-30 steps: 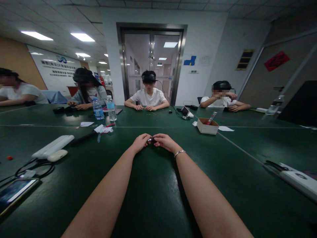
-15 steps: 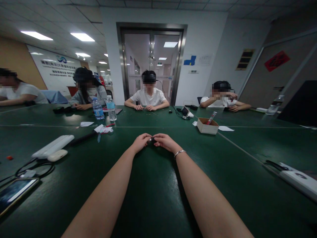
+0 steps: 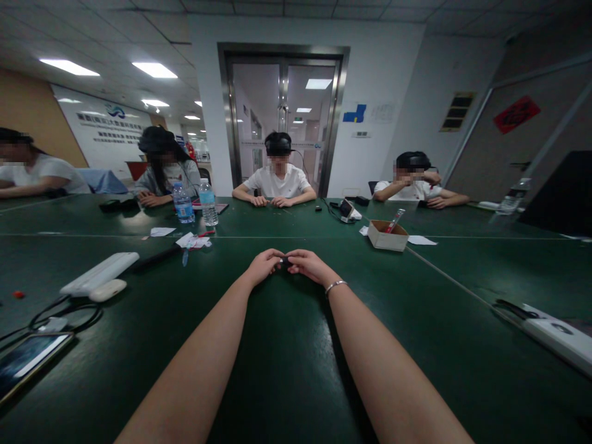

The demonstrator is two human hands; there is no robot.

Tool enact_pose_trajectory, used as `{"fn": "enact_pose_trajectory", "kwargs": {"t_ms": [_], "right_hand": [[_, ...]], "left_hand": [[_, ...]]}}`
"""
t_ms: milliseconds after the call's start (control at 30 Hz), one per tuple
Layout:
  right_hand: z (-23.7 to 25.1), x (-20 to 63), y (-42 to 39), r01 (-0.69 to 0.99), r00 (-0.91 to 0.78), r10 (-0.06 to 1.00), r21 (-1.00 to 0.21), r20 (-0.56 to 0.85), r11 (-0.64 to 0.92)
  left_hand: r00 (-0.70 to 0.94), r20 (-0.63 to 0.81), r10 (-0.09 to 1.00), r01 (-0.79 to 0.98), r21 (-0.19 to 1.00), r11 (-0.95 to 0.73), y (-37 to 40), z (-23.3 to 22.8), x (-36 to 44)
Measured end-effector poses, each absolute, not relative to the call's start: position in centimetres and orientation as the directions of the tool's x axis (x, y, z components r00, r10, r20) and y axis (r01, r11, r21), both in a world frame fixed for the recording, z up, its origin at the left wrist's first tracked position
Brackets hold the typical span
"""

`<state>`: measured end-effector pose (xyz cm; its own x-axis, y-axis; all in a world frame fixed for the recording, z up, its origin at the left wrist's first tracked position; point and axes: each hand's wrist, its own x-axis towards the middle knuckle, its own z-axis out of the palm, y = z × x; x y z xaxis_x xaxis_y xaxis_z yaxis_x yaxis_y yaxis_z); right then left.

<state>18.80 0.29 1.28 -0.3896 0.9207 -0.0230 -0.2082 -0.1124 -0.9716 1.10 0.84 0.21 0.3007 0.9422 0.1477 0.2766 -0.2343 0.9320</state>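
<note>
- Left of the open box [image 3: 388,241], the left hand [image 3: 264,267] and the right hand [image 3: 309,264] pinch a small dark object [image 3: 285,261] from two sides, seemingly for steadiness; what it is, I cannot tell.
- Inside the box, one slim stick [image 3: 396,218] stands tilted, its top above the rim.

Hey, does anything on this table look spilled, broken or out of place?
No spill or damage shows. The messiest spot is the papers, strewn loosely near the bottles; a small red thing lies loose at far left, too small to identify. The object between left hand and right hand is mostly hidden.
</note>
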Motion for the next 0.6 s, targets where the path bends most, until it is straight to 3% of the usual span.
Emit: {"fn": "enact_pose_trajectory", "kwargs": {"t_ms": [600], "right_hand": [[1.29, 18.83, 0.39, -0.201, -0.393, 0.919, -0.971, -0.038, -0.126]], "left_hand": [[0.291, 0.161, 0.943, 0.284, 0.927, -0.246, 0.44, 0.55, 1.02]]}}
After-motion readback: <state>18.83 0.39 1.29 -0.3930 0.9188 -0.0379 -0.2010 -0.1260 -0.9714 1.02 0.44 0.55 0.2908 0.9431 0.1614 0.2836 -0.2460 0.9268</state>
